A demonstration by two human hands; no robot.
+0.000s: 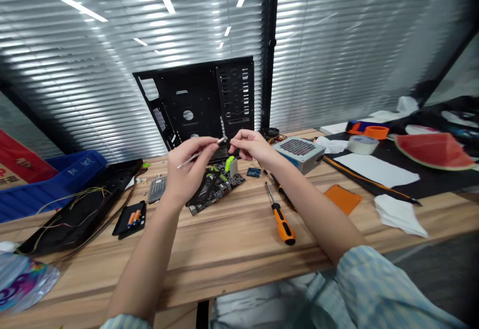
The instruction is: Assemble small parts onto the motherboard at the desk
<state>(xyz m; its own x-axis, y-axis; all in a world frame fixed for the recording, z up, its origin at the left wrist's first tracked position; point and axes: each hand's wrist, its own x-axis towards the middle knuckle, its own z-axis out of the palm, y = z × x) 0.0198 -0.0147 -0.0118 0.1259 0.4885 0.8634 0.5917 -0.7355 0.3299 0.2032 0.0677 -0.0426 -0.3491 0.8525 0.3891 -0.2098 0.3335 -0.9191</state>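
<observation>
My left hand [191, 165] is closed in a pinch on a slim whitish stick-like thing [221, 140]; one end juts past the fingertips and the other shows below the palm. Close to its tip, my right hand [251, 145] has thumb and fingers pressed together, and whatever they hold is too small to make out. Both hands are raised above a motherboard [213, 188] with a bright green part [229, 163] on it. Behind them a black computer case [187, 100] stands open against the blinds.
Right of the board lie a small blue circuit board [253, 172], an orange screwdriver [282, 224] and a power supply [299, 150]. On the left are a black tray with batteries [130, 218], a metal drive [157, 188], a blue bin [80, 169] and loose wires [71, 197].
</observation>
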